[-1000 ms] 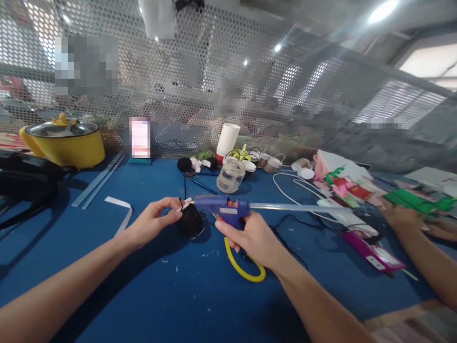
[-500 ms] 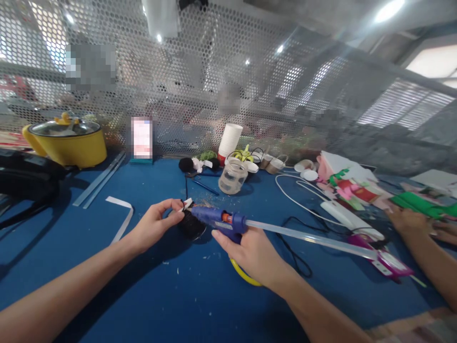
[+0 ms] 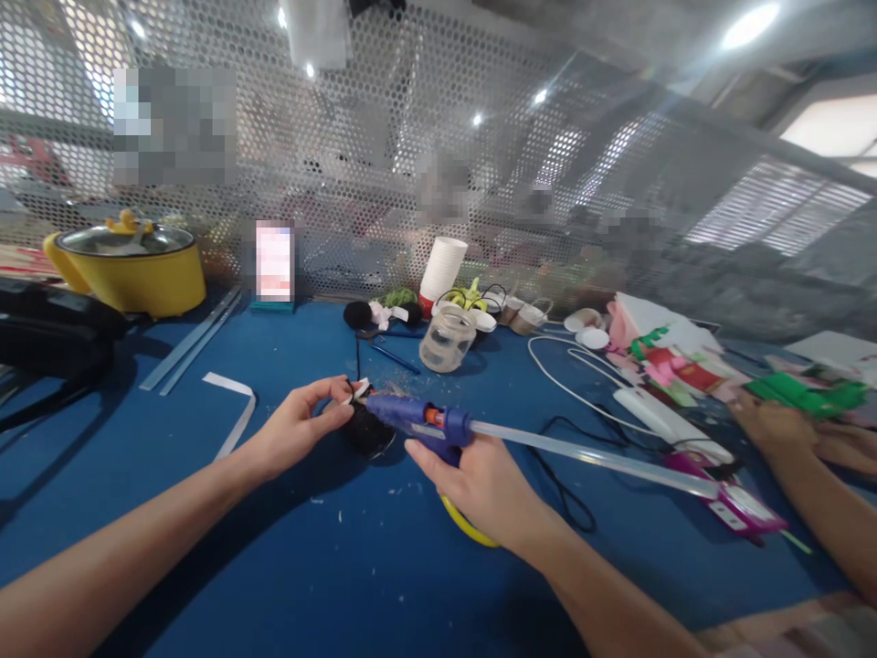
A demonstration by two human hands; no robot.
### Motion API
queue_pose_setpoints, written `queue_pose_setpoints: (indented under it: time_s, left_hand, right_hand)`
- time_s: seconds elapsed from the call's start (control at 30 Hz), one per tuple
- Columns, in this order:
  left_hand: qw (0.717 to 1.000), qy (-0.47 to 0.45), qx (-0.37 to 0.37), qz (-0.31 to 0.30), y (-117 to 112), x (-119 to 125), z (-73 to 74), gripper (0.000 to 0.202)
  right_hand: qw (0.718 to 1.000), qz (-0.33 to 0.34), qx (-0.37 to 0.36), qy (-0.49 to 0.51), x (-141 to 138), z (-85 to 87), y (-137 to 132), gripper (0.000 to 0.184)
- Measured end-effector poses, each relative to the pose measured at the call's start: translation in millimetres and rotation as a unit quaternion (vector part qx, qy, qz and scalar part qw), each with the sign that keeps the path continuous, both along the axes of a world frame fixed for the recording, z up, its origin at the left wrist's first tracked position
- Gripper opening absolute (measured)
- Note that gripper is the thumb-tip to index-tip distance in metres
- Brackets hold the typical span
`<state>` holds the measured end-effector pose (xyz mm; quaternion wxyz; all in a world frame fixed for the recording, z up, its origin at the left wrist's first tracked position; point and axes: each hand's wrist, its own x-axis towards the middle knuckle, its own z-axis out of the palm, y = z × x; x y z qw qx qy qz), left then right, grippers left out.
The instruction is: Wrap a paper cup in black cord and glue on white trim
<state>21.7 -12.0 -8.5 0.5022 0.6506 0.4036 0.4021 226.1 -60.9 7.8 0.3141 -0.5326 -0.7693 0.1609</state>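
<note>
My left hand [image 3: 308,420] is closed in a pinch on a small white strip [image 3: 361,389]; a thin black cord curves around it at the fingertips. In my right hand [image 3: 490,484] is a blue hot glue gun [image 3: 415,422], its nozzle against or very near the white strip. A long clear glue stick [image 3: 589,456] juts from the back of the gun. Below the nozzle sits a dark, rounded black thing [image 3: 368,437], partly covered by the gun and my fingers; its kind is unclear. Under my right hand shows part of a yellow ring [image 3: 470,525].
Beyond the hands stand a clear jar [image 3: 448,340], a stack of white paper cups [image 3: 444,267] and a phone [image 3: 274,263]. A yellow pot [image 3: 147,279] is at left, near a bent white ribbon [image 3: 239,420]. At right lie a power strip [image 3: 675,425] and another person's hands [image 3: 781,429].
Both my hands keep nearly the same pose, with the glue gun still at the white strip. At right, the other person's hands and the green item have shifted slightly left.
</note>
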Motion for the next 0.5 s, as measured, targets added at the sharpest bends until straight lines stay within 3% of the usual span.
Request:
queue_pose_setpoints:
  time_s: [0.2, 0.5]
  left_hand:
    - [0.999, -0.013, -0.008, -0.040, 1.7, -2.3, 0.2, 0.020]
    - [0.999, -0.021, -0.013, -0.041, 1.9, -2.0, 0.2, 0.019]
  right_hand:
    - [0.999, 0.002, -0.032, 0.029, 2.7, 6.0, 3.7, 0.022]
    - [0.992, 0.012, -0.107, 0.065, 0.8, 6.1, -0.2, 0.022]
